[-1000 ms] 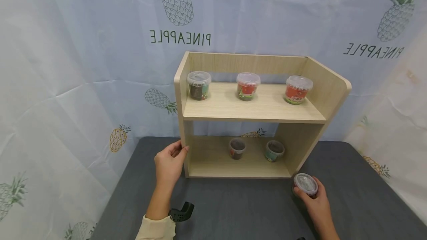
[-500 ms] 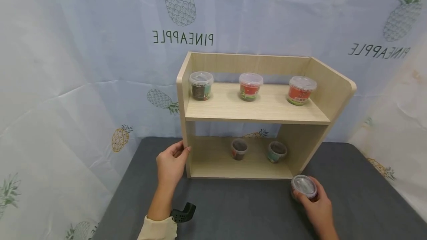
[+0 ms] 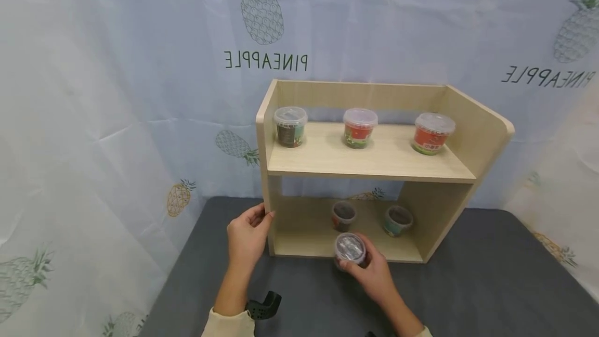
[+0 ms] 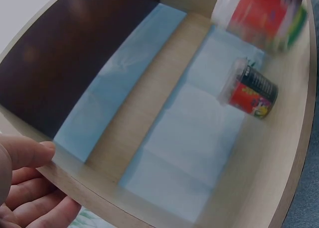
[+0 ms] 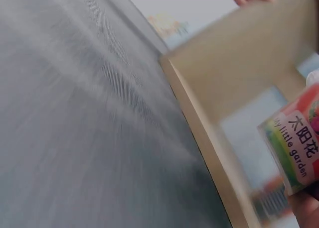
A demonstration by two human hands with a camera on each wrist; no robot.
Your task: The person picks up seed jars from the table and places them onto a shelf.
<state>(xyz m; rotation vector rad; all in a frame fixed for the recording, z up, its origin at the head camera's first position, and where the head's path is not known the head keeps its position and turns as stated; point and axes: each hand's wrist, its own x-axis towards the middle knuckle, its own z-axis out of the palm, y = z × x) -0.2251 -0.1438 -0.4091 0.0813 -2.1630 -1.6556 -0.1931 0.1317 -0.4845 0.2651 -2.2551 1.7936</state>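
My left hand (image 3: 248,235) pinches the front edge of the left side panel of a pale wooden two-tier shelf (image 3: 309,163). In the left wrist view its thumb (image 4: 30,152) lies on the panel's inner side, with fingers outside. My right hand (image 3: 374,274) grips a small lidded plastic cup (image 3: 350,248) by its side, in front of the lower tier. A red and green label reading "My little garden" shows on this cup (image 5: 299,138) in the right wrist view. Behind it, a dark cup (image 3: 343,216) and a green-labelled cup (image 3: 398,221) stand on the lower board.
On the upper board stand a dark-labelled cup (image 3: 290,128) at left, a red-labelled cup (image 3: 359,128) in the middle and another red-labelled cup (image 3: 432,133) at right. The shelf stands on a dark grey table (image 3: 491,274). A pineapple-print curtain (image 3: 351,30) hangs behind.
My right hand has carried the cup leftward, from beside the shelf's front right corner to before the middle of the lower tier. My left hand keeps its hold on the side panel.
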